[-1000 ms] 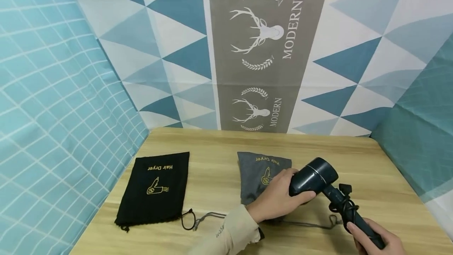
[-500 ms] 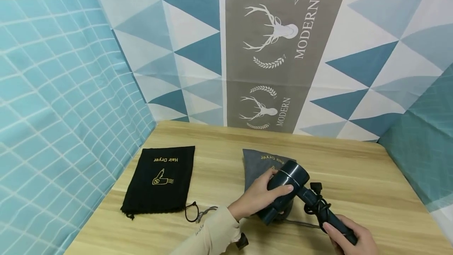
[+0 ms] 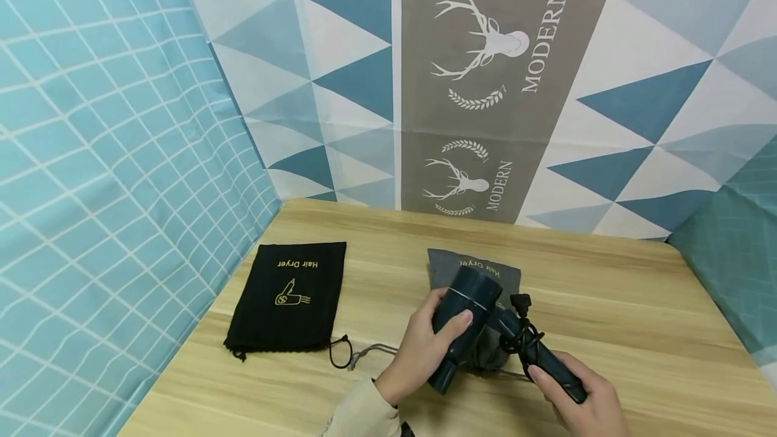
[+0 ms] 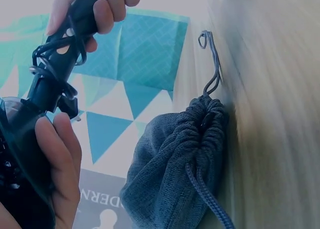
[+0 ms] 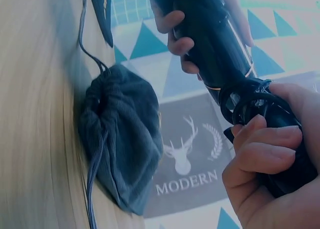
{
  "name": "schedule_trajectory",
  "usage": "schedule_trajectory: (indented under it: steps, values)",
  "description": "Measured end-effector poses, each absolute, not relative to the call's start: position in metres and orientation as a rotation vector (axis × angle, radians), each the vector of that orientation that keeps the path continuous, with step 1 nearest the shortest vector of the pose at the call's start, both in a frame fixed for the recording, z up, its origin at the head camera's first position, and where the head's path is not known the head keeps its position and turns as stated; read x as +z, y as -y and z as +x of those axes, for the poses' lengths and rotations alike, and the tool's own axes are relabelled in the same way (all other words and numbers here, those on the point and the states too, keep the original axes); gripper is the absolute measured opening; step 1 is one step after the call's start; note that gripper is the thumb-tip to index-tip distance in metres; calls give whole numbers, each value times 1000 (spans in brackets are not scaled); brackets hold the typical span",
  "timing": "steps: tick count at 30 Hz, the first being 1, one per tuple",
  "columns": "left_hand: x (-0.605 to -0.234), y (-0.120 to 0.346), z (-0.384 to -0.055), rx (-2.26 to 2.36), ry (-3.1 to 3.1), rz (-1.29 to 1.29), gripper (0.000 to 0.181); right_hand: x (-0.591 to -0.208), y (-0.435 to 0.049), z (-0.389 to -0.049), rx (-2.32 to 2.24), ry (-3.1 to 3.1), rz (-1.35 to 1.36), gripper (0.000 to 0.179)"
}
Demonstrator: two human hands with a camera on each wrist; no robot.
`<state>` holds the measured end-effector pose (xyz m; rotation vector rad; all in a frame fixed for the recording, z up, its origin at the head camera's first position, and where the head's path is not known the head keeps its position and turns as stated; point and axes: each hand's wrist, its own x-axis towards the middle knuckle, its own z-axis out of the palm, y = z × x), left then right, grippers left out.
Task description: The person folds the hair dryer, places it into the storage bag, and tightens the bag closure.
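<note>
Both hands hold a dark hair dryer (image 3: 469,299) above the table, over the near part of a grey drawstring bag (image 3: 442,270). The left hand (image 3: 419,346) grips the barrel, thumb across its top. Around the handle curls the right hand (image 3: 585,393); in the right wrist view its fingers (image 5: 265,156) wrap the handle just by the coiled black cord (image 5: 250,101). The cord's plug (image 3: 521,302) sticks out beside the handle. In the left wrist view the grey bag (image 4: 175,164) lies with its gathered mouth toward the hands, its drawstrings trailing on both sides.
A flat black drawstring bag (image 3: 291,302) printed "Hair Dryer" lies at the left of the wooden table (image 3: 637,302), its black cord loop (image 3: 341,353) at the near corner. Patterned cloth walls (image 3: 455,113) stand behind the table and on both sides.
The hair dryer has been swung and drawn left, so its barrel now points more toward the person and covers more of the grey bag. Both hands keep their grip; the head view has shifted.
</note>
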<state>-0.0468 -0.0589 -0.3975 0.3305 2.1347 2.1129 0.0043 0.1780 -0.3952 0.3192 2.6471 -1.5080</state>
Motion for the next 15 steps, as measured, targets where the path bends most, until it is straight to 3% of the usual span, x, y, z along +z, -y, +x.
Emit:
schedule_trajectory:
  steps: [7, 15]
  values:
    - [-399, 65, -37, 2245, -2100, 271, 42, -391, -162, 6, -1595, -2700, 245, 35]
    - [-402, 70, -34, 2293, -2073, 182, 42, -394, -149, 3, -1643, -2661, 297, 39]
